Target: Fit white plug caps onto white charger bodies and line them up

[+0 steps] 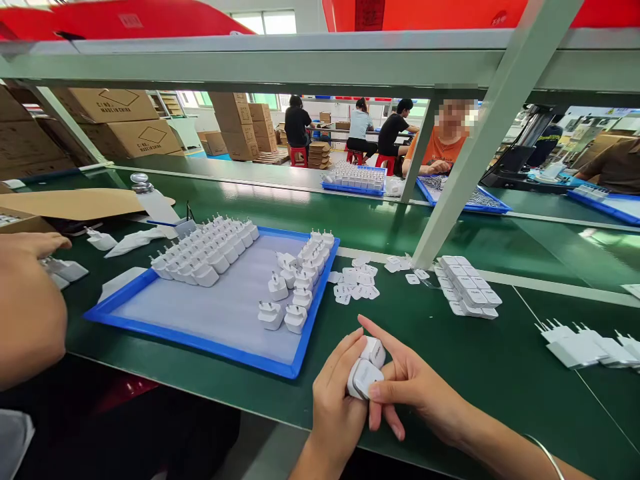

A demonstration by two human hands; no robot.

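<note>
Over the front edge of the bench, my left hand [337,393] is closed around two white plug chargers [365,380], one in front of the other. My right hand [410,380] grips the nearer charger from the right, its thumb on the lower edge and its index finger stretched past the farther one. The prongs of both chargers are hidden. Left of my hands lies a blue-rimmed tray [200,340] with chargers [215,250] standing prongs up in rows at its left and right sides. Loose white cover pieces [357,283] lie beyond my hands.
Stacked white blocks [470,287] stand by the slanted post [475,153]. More pronged chargers [575,343] lie far right. A co-worker's arm [30,300] reaches in at left near loose chargers [65,270]. Across the bench, a person in orange [443,143] works at a blue tray [485,200].
</note>
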